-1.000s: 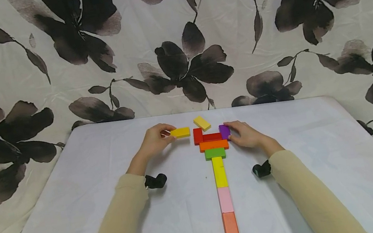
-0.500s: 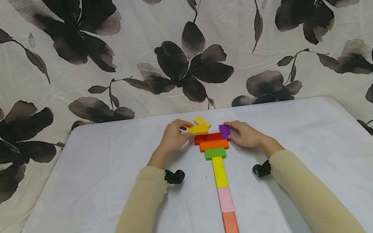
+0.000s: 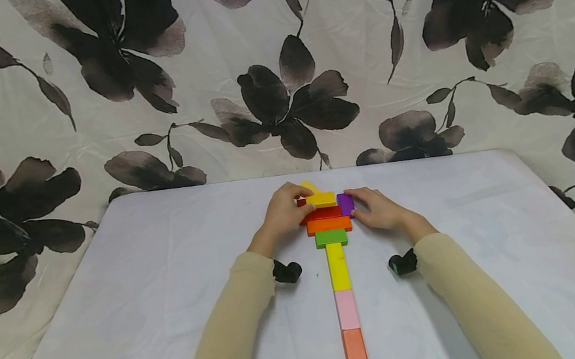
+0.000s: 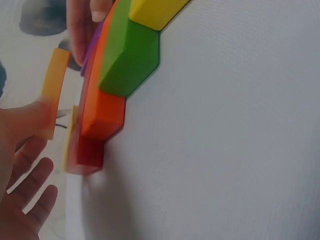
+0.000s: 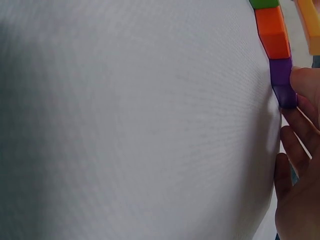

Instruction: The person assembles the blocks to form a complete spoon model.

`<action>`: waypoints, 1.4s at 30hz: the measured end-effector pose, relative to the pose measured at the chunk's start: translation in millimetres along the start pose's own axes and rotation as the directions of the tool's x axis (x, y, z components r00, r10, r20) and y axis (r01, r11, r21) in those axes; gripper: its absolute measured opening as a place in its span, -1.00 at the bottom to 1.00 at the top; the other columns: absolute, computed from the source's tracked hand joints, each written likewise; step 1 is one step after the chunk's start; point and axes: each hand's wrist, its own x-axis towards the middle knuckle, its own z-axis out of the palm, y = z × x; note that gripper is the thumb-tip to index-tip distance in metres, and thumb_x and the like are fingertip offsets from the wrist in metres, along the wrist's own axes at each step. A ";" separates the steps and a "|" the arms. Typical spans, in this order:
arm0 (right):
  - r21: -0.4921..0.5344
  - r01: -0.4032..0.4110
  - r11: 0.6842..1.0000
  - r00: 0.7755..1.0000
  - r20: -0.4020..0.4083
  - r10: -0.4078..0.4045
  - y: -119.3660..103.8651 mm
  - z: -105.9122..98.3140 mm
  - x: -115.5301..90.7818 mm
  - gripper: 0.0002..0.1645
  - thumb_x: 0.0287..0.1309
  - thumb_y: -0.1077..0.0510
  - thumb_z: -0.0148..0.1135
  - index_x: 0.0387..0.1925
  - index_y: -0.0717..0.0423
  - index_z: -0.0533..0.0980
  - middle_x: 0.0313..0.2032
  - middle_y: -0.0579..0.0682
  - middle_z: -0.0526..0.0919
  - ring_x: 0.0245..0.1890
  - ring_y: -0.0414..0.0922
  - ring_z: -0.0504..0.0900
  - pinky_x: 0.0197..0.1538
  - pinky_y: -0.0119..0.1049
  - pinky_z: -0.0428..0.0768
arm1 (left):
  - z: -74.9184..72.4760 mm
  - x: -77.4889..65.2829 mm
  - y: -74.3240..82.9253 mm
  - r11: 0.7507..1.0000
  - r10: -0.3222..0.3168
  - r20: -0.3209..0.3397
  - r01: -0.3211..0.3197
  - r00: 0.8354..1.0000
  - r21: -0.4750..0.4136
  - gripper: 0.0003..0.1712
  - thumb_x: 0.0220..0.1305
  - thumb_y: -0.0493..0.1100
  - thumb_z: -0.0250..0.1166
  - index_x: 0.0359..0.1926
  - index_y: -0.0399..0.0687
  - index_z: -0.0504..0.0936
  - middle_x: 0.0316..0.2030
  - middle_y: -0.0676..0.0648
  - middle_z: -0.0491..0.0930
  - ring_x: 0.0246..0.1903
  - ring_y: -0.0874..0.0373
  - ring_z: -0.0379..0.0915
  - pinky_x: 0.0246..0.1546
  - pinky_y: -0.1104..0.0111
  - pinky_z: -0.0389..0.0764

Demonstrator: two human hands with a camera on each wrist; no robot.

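Note:
My left hand [image 3: 282, 210] pinches a yellow block [image 3: 321, 200] between thumb and fingers. In the left wrist view that yellow block [image 4: 54, 92] is held up, apart from the row; the other fingers are spread. My right hand [image 3: 379, 209] holds a purple block [image 3: 346, 203] at the row's right end, thumb against its side in the right wrist view. Red blocks [image 3: 325, 214] lie left of the purple one, partly covered by the held block. Below them come an orange block [image 3: 328, 225] and a green block [image 3: 331, 237]. Another yellow block [image 3: 309, 186] lies behind, mostly hidden.
From the green block a straight line of blocks runs toward me: a yellow block [image 3: 338, 267], a pink block [image 3: 347, 310] and a salmon-orange block [image 3: 356, 354]. All lie on a white-covered table [image 3: 147, 327]. A flower-printed cloth [image 3: 388, 63] hangs behind the table's far edge.
My left hand has carried the yellow block rightward, from left of the red blocks to above them. The right hand stays at the purple block.

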 end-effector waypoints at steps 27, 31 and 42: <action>0.006 -0.013 1.000 1.000 0.017 0.013 -2.4 -1.0 0.3 -0.33 0.24 0.10 0.02 0.35 0.12 0.13 0.30 0.19 0.22 0.28 0.13 0.18 0.33 0.06 0.10 | 15.7 7.5 0.5 0.994 0.000 -0.014 0.002 1.000 0.107 -0.67 0.11 -0.06 0.33 -0.08 -0.03 0.65 -0.18 -0.05 0.51 -0.18 0.10 0.34 -0.08 0.33 0.47; -0.002 -0.018 1.000 1.000 0.013 0.018 -2.2 -0.7 0.9 -0.33 0.24 0.09 0.03 0.35 0.11 0.14 0.29 0.19 0.23 0.27 0.12 0.19 0.33 0.05 0.11 | 15.9 8.4 0.5 0.994 -0.001 -0.016 0.002 1.000 0.111 -0.67 0.11 -0.06 0.33 -0.08 -0.04 0.65 -0.18 -0.06 0.51 -0.18 0.10 0.34 -0.08 0.32 0.47; 0.001 -0.007 1.000 1.000 0.010 0.007 -3.0 -2.1 0.1 -0.33 0.24 0.09 0.04 0.34 0.12 0.14 0.28 0.19 0.25 0.25 0.13 0.22 0.32 0.05 0.13 | 16.5 10.4 -0.7 0.996 -0.002 -0.021 0.004 1.000 0.094 -0.67 0.12 -0.07 0.32 -0.08 -0.05 0.64 -0.18 -0.06 0.51 -0.17 0.09 0.35 -0.07 0.31 0.47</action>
